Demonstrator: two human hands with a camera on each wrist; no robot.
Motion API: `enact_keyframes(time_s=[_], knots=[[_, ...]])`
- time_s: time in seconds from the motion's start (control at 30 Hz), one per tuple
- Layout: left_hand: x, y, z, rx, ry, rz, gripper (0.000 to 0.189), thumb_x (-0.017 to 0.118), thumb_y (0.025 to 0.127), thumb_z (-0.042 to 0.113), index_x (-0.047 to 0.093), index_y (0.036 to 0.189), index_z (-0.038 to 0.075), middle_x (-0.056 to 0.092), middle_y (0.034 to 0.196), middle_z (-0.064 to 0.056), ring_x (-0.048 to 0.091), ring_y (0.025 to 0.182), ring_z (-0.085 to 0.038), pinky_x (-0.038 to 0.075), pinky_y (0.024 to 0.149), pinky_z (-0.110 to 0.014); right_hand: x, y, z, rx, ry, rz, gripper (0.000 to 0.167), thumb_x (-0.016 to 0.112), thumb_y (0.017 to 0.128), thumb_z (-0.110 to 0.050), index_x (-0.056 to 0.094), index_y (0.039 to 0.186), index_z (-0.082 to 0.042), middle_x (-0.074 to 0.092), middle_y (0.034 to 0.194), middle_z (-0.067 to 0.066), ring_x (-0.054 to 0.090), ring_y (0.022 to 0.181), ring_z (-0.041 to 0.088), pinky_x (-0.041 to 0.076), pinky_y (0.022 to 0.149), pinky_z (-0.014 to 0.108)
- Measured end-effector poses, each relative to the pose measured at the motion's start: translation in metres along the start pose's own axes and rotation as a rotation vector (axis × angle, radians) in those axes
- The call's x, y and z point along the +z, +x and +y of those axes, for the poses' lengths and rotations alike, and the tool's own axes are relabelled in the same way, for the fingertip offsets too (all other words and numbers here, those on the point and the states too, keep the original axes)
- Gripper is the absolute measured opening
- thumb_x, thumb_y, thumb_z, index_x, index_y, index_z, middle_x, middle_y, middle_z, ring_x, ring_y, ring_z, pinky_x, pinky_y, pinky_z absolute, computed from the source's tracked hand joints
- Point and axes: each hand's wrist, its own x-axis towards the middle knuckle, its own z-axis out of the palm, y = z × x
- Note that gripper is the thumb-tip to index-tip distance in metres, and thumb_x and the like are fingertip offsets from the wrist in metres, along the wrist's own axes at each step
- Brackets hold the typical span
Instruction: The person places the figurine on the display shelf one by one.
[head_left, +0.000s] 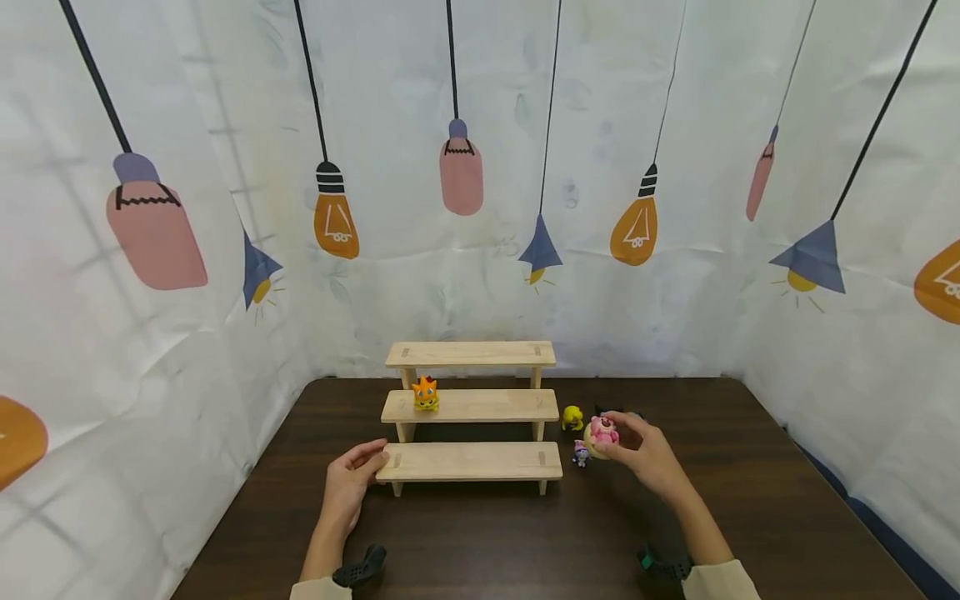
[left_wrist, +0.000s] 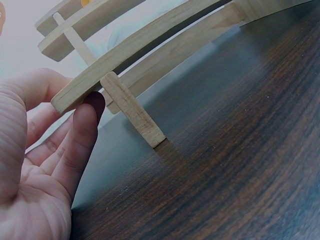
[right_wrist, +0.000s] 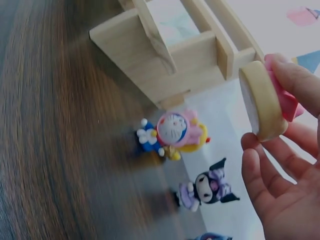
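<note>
Fingers (right_wrist: 297, 77) of our right hand (head_left: 651, 454) pinch the pink figurine (head_left: 604, 430), parted by its width, above the tabletop (head_left: 517, 542) just right of the wooden stand (head_left: 480, 406). Our left hand (head_left: 348, 479) is closed on the bottom step's (head_left: 468, 461) left end. Orange figurine (head_left: 426, 396) sits on the middle step.

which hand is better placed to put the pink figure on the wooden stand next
Right, I'd say: the right hand holds the pink figure near the wooden stand, while the left hand pinches the left end of the stand's lowest shelf.
</note>
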Motion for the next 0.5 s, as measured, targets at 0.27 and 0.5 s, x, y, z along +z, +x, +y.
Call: enact_keyframes(time_s=[0.27, 0.5], knots=[[0.0, -0.001, 0.001, -0.001, 0.002, -0.001, 0.042, 0.076, 0.093, 0.013, 0.066, 0.13, -0.005, 0.074, 0.096, 0.012, 0.067, 0.077, -0.008, 0.058, 0.067, -0.025, 0.013, -0.001, -0.016, -0.044, 0.058, 0.012, 0.047, 0.08, 0.09, -0.018, 0.064, 0.133, -0.008, 0.063, 0.122, 0.016, 0.063, 0.092, 0.018, 0.057, 0.075, 0.023], [0.001, -0.001, 0.0, 0.002, 0.003, -0.001, 0.042, 0.074, 0.094, 0.013, 0.065, 0.131, -0.005, 0.074, 0.098, 0.01, 0.067, 0.077, -0.008, 0.058, 0.066, -0.025, 0.025, -0.002, -0.03, -0.076, 0.063, 0.02, 0.048, 0.081, 0.089, -0.022, 0.065, 0.133, -0.012, 0.063, 0.12, 0.01, 0.063, 0.097, 0.017, 0.058, 0.081, 0.023]])
